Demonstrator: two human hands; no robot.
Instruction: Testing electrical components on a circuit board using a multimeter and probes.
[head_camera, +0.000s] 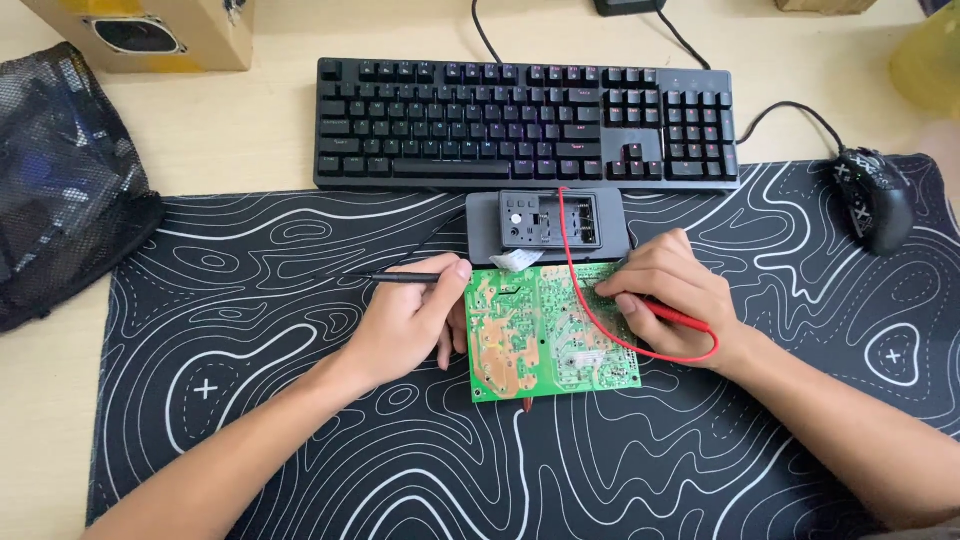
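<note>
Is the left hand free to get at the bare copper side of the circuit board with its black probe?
Probably yes: the left hand holds the black probe beside the green circuit board, whose left half lies uncovered; the right hand covers only the upper right.

Green circuit board at centre; left hand at 9 o'clock gripping black probe, right hand at 3 o'clock pressing red probe onto board.

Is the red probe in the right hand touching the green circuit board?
Cannot tell. In the head view the right hand covers the red probe tip over the green circuit board.
</note>
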